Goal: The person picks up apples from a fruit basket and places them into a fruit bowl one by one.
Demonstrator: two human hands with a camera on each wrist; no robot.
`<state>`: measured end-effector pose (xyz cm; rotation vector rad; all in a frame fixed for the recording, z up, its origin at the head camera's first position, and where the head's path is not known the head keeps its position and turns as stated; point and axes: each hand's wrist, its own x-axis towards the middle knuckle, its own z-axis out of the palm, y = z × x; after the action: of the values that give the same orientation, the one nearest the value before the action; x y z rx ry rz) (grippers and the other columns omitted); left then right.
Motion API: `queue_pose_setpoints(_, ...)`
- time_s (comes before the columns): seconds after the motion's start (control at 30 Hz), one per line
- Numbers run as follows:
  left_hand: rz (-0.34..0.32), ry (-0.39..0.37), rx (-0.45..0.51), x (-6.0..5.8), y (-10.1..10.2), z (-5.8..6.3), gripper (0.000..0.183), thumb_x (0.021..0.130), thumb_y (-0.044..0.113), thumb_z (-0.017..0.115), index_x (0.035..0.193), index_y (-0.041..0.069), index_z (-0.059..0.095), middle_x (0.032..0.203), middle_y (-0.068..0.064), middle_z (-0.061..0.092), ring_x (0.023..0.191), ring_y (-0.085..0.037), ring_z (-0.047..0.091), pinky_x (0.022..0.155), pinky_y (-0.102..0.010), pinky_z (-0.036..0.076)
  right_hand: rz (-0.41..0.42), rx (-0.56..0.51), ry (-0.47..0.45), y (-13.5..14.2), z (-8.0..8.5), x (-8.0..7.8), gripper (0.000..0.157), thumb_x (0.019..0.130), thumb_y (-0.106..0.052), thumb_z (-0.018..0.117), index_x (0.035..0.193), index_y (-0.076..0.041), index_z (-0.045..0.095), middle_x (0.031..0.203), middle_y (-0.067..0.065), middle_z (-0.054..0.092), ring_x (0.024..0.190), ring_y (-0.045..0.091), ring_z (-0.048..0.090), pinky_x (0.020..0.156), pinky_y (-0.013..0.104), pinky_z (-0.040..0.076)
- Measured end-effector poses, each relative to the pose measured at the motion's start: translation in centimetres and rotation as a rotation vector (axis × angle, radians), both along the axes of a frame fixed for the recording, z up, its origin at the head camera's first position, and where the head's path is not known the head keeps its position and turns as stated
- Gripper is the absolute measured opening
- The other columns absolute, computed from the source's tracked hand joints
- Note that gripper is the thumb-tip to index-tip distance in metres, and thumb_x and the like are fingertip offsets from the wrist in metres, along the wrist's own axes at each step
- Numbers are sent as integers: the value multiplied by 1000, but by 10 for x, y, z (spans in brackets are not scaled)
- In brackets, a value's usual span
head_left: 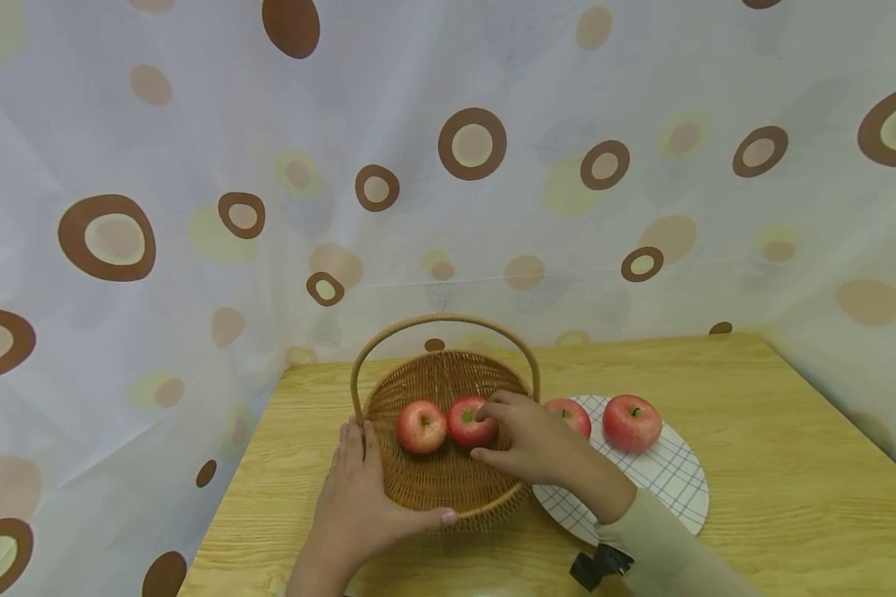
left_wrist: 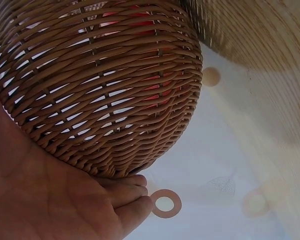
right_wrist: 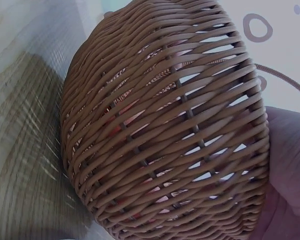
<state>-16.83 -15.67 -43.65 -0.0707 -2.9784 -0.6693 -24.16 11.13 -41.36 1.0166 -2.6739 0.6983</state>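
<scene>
A brown wicker basket (head_left: 448, 481) with an arched handle stands on the table, and two red apples are inside it. My left hand (head_left: 358, 497) rests against the basket's left side, its fingers straight along the rim and its thumb spread over the front rim. In the left wrist view the palm (left_wrist: 50, 195) lies against the weave. My right hand (head_left: 530, 435) reaches over the right rim, with fingers and thumb curved round the right apple (head_left: 466, 421). Beside it in the basket is the left apple (head_left: 421, 427). The right wrist view shows mostly the woven wall (right_wrist: 165, 125), hiding the fingertips.
Right of the basket lies a round white plate or mat (head_left: 683, 489) with a blue grid pattern. It bears a whole apple (head_left: 632, 424) and another apple (head_left: 572, 416) partly behind my right hand. A spotted curtain (head_left: 538, 240) hangs behind the wooden table (head_left: 784, 464).
</scene>
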Motion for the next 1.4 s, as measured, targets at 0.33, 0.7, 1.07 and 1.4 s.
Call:
queue_pose_setpoints(0.33, -7, 9, 5, 1, 1, -1, 171, 52, 108, 61, 167, -7, 9, 175, -30, -6, 163, -47, 0, 128, -65, 26, -13, 56, -56, -7, 0, -9, 47, 92, -38, 84, 125, -6, 74, 120, 8, 70, 98, 17, 65, 82, 40, 58)
queue_pose_setpoints(0.7, -11, 4, 7, 2, 1, 1, 170, 52, 108, 61, 167, -6, 9, 175, -28, -8, 164, -46, -1, 129, -65, 24, -17, 85, -97, -12, 0, -13, 63, 93, -39, 83, 141, -2, 65, 146, 27, 60, 134, 43, 61, 105, 59, 56)
queue_pose_setpoints(1.07, -12, 8, 7, 3, 1, 1, 169, 53, 105, 65, 167, -6, 9, 176, -28, -7, 164, -46, -1, 129, -65, 24, -9, 121, -148, -19, 3, -17, 64, 93, -37, 84, 140, 2, 65, 151, 34, 53, 139, 51, 55, 106, 61, 55)
queue_pose_setpoints(1.4, -22, 23, -7, 3, 1, 1, 170, 52, 106, 65, 167, -7, 10, 175, -30, -4, 164, -45, 0, 129, -64, 24, -41, 176, -188, -22, 2, -20, 71, 93, -36, 84, 150, -3, 57, 158, 36, 45, 141, 57, 49, 107, 64, 53)
